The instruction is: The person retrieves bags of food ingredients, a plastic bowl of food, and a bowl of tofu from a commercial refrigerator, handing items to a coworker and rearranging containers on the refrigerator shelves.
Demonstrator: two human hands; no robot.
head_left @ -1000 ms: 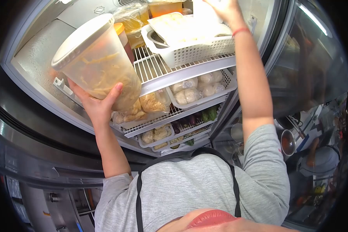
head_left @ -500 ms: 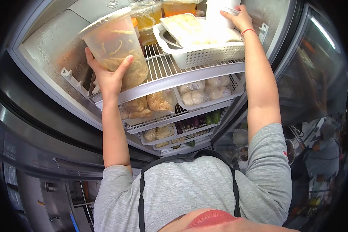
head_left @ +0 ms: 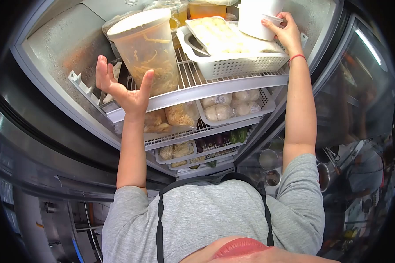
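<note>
My left hand (head_left: 128, 95) is open in front of the upper fridge shelf, its fingers and thumb spread. Just beyond it stands a tall translucent lidded tub (head_left: 148, 55) with pale strips inside, tilted a little in view; the hand appears apart from it. At the upper right my right hand (head_left: 286, 31) pinches the rim of a white tub (head_left: 255, 24), thumb and fingers closed on its side. Below that tub, a white perforated basket (head_left: 245, 65) holds a flat package of pale pieces (head_left: 215, 35) and a metal pan edge (head_left: 192, 43).
Tubs of orange liquid (head_left: 206, 9) stand at the back of the wire shelf (head_left: 189, 70). Lower shelves hold bagged food (head_left: 182, 115), a basket of wrapped white rounds (head_left: 217, 112) and vegetables (head_left: 238, 136). A glass door (head_left: 355, 83) flanks the right side.
My left hand has let go of the tall tub and opened, drawing slightly away. The tub now stands on the shelf. My right hand keeps its grip on the white tub.
</note>
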